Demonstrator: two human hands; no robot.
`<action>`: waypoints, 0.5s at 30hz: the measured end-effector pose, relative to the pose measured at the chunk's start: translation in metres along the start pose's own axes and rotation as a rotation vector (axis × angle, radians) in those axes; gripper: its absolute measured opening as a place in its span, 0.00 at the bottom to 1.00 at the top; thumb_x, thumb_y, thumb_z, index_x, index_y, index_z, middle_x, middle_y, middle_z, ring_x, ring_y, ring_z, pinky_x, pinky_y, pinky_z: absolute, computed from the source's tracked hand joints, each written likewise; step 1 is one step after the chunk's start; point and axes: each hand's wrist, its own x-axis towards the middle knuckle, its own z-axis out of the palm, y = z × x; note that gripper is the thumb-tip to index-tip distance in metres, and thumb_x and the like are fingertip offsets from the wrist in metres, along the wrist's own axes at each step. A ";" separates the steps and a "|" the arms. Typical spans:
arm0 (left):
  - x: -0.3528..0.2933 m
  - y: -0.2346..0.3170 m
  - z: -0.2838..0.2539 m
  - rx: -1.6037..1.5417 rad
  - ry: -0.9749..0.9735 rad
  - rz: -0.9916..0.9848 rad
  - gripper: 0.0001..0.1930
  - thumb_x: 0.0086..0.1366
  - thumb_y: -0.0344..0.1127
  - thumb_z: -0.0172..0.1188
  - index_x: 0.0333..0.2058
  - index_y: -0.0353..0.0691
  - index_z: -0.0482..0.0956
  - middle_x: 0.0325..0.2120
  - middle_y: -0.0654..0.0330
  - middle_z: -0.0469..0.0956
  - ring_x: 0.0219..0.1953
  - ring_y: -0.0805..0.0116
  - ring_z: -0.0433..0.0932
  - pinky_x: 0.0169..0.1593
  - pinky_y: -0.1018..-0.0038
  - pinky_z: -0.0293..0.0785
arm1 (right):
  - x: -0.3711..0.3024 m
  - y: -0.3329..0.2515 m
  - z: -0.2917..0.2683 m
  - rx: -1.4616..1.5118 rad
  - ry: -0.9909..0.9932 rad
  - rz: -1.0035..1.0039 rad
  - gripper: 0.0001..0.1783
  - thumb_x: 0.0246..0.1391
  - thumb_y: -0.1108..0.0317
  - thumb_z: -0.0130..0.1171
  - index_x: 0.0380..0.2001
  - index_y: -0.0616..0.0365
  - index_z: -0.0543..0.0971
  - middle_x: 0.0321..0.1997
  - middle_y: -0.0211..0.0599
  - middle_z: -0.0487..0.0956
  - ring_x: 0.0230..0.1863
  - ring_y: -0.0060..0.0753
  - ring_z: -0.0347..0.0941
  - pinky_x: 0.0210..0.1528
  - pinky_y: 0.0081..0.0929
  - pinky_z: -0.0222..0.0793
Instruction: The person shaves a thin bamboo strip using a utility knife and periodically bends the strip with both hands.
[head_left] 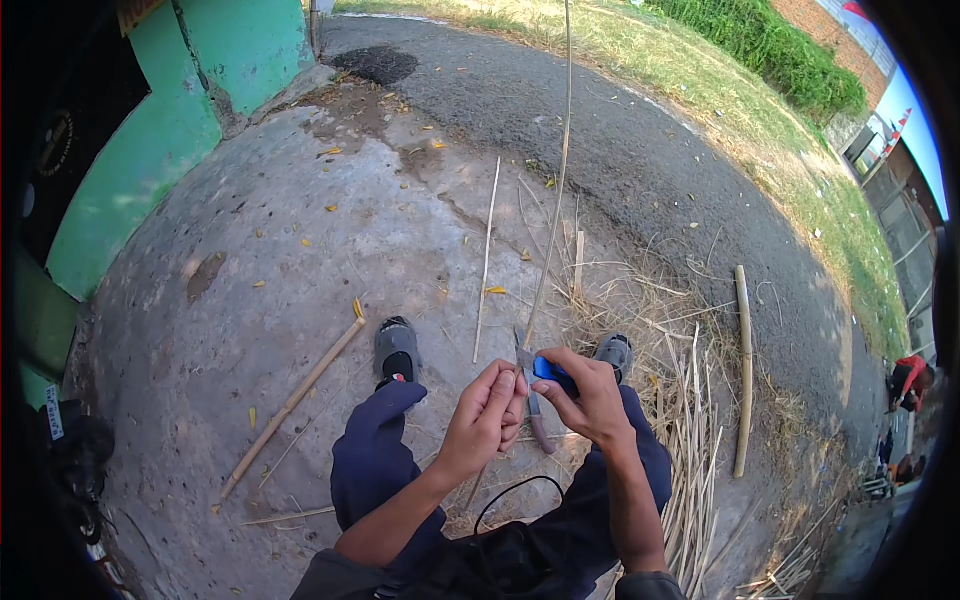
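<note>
Between my knees, my left hand [486,412] is closed, pinching a long thin bamboo strip [558,190] that rises away from me to the top of the view. My right hand [592,398] grips a knife with a blue handle [556,374], its blade up against the strip beside my left fingertips. Fingers partly hide the contact between blade and strip. Just below the hands is a second knife with a brown handle [542,434], which neither hand holds. Another pale strip [487,260] lies on the concrete ahead of my left hand.
Many split bamboo strips [690,470] lie in a bundle at my right, among fine shavings [640,290]. One bamboo pole [742,370] lies beyond them, another [295,405] at my left. A green wall [130,190] stands far left. A person in red [908,382] is at far right.
</note>
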 end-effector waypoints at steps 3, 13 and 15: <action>0.000 0.000 0.000 0.016 0.017 0.017 0.13 0.85 0.42 0.43 0.43 0.41 0.69 0.19 0.73 0.56 0.16 0.85 0.52 0.20 0.81 0.51 | 0.001 -0.006 -0.005 -0.017 -0.032 0.063 0.20 0.60 0.59 0.71 0.51 0.56 0.82 0.36 0.45 0.86 0.33 0.48 0.84 0.37 0.35 0.78; 0.003 -0.016 0.000 0.324 0.111 0.255 0.13 0.85 0.40 0.46 0.42 0.37 0.70 0.17 0.73 0.59 0.17 0.86 0.54 0.21 0.81 0.51 | 0.002 -0.007 -0.003 -0.040 0.049 -0.003 0.15 0.62 0.58 0.69 0.46 0.56 0.84 0.32 0.43 0.86 0.29 0.45 0.84 0.32 0.35 0.77; 0.003 -0.014 0.001 0.498 0.242 0.315 0.11 0.82 0.34 0.50 0.40 0.34 0.75 0.19 0.67 0.68 0.21 0.81 0.63 0.26 0.76 0.61 | 0.002 -0.008 -0.002 -0.055 0.042 0.000 0.15 0.62 0.58 0.69 0.46 0.55 0.84 0.32 0.43 0.86 0.29 0.45 0.85 0.31 0.35 0.77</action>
